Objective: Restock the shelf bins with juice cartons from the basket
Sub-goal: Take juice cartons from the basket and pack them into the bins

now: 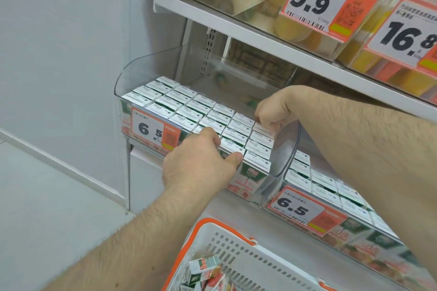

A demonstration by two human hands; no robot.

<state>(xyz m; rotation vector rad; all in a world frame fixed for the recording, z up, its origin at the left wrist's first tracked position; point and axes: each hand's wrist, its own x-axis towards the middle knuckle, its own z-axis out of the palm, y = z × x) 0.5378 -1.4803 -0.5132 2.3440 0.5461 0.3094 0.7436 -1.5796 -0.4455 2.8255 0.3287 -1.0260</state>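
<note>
Two hands at the clear bin (132, 73) | left hand (201, 160) pinches a front-row carton (233, 149) | right hand (272, 111) curls over back cartons (fingertips hidden, hold unclear) | basket (236, 245) below, cut off.

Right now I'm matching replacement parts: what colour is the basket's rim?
Orange rim on a white basket, clearest in the head view.

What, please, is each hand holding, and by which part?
Left hand pinches a front-row juice carton by its top edge; right hand grips the top of a back-corner carton.
</note>
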